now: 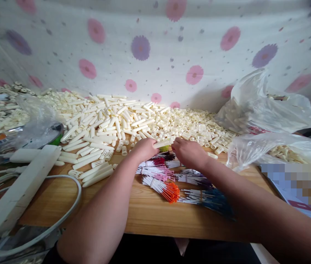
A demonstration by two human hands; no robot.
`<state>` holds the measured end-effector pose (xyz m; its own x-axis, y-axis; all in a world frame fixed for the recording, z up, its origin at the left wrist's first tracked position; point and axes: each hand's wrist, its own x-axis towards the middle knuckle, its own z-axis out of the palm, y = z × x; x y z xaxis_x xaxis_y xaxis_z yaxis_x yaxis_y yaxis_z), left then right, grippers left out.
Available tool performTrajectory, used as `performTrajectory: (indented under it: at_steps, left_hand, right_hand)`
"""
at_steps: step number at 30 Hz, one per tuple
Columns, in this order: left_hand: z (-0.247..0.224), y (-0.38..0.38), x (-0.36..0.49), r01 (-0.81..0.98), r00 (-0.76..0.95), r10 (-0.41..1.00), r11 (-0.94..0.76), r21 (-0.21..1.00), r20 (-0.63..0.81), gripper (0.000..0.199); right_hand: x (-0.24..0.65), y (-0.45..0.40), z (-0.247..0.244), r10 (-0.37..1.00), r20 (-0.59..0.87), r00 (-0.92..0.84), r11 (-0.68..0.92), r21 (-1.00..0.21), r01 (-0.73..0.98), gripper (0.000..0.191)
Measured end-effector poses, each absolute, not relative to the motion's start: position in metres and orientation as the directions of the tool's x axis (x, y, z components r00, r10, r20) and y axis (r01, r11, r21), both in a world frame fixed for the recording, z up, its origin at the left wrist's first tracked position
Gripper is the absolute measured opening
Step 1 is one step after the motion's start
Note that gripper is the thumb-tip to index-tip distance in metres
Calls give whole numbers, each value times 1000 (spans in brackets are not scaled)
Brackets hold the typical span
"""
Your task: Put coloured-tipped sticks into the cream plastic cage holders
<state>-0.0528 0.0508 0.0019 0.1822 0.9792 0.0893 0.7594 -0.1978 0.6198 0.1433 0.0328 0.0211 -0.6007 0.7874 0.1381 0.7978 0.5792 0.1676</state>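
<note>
A cream plastic tube lies level between my two hands over the table. My left hand is closed around its left end. The fingers of my right hand are closed at its right end, where any smaller part is hidden. Below my hands lie tied bundles of thin white sticks with coloured tips: an orange-tipped bundle, a pink-tipped bundle, a blue-tipped bundle and a purple-tipped bundle. Dark red and yellow-green tips show partly under my hands.
Behind my hands spreads a heap of cream tubes and slotted caps. A white power strip with cables lies at left. Plastic bags stand at right, near a flat, partly blurred item. A flowered sheet hangs behind.
</note>
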Motion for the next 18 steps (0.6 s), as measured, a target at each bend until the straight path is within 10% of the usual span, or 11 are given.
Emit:
performTrajectory:
  at_steps: [11, 18]
  left_hand:
    - [14, 18, -13, 535, 398, 904, -365, 762, 154, 14]
    - [17, 16, -10, 359, 379, 921, -232, 904, 86, 15]
  right_hand:
    - [186, 13, 17, 751, 409, -518, 660, -496, 565, 10]
    - [196, 16, 12, 855, 266, -445, 318, -947, 45, 17]
